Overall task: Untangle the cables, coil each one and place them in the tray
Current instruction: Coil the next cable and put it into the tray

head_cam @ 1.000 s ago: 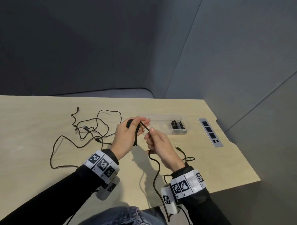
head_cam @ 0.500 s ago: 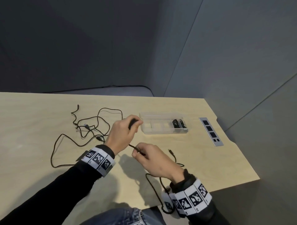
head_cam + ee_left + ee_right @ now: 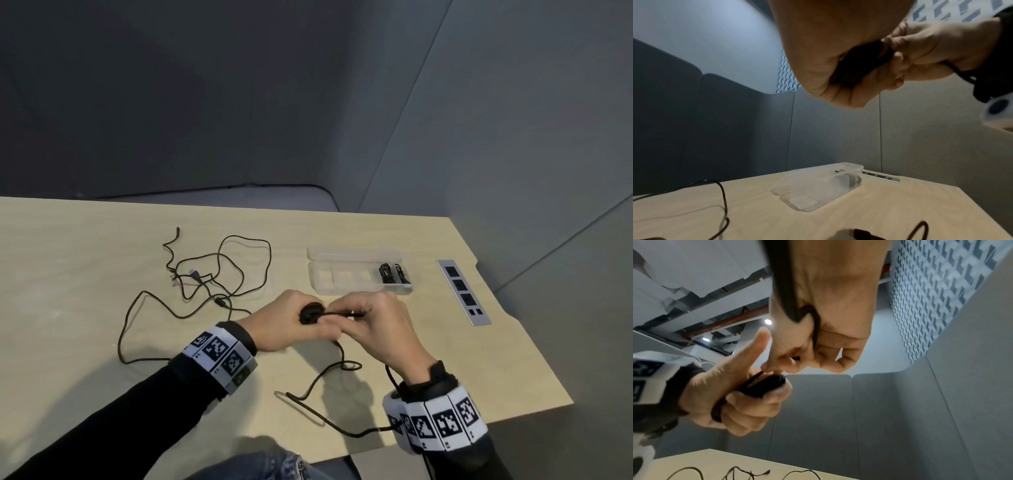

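My left hand [image 3: 294,322] grips a small coil of black cable [image 3: 311,313] above the middle of the table; the same coil [image 3: 764,387] shows in its curled fingers in the right wrist view. My right hand [image 3: 370,318] pinches the free strand [image 3: 337,313] right beside the coil. The rest of that cable [image 3: 318,380] trails down over the table toward my right wrist. A tangle of black cables [image 3: 205,277] lies loose at the left. The clear plastic tray [image 3: 342,277] stands behind my hands, with coiled black cables [image 3: 394,274] in its right end.
A grey socket strip [image 3: 462,291] is set into the table at the right, near the stepped edge. Grey partition walls close off the back and right. The front table edge [image 3: 445,431] runs just below my right wrist.
My right hand dropped toward the table with the strand, then rose again to the coil. The left hand kept hold of the coil and sank slightly toward the table.
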{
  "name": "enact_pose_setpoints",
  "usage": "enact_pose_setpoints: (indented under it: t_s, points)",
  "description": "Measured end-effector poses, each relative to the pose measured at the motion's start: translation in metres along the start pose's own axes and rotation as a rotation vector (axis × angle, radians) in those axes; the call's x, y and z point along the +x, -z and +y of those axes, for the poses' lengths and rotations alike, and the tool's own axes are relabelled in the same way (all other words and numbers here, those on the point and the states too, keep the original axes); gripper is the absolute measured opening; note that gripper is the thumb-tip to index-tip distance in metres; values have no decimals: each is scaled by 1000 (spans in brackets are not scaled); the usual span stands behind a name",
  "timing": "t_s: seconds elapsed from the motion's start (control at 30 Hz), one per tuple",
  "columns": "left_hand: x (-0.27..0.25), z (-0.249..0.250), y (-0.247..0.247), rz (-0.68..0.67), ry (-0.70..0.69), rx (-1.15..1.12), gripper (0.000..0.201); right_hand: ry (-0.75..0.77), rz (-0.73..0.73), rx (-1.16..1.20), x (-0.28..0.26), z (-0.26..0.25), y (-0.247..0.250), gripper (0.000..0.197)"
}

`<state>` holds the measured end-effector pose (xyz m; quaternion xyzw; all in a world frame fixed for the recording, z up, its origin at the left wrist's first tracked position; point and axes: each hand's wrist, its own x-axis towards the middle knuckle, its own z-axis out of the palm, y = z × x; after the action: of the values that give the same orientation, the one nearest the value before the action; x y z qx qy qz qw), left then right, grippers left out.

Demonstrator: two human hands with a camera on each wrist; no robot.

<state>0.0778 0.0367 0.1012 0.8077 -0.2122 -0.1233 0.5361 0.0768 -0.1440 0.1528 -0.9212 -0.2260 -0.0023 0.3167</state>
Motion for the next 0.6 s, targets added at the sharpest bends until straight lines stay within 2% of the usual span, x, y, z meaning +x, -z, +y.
enact_pose_setpoints:
  t_s: [0.1, 0.17, 0.33, 0.47, 0.6]
  points:
    - [1, 1, 1, -84, 92, 37, 32, -70, 36, 207, 14, 15, 1, 45]
    - [1, 1, -1, -64, 126, -88, 34, -106, 10, 376, 23, 24, 1, 45]
    - [10, 4, 3, 318, 169, -452, 21, -258, 155, 700, 33, 41, -4, 19]
    - [18, 7, -4, 463, 175, -739, 33, -362, 155, 974, 27, 42, -18, 18]
    - [27, 16, -13, 609, 112, -980, 39, -287, 83, 830, 20, 39, -35, 16]
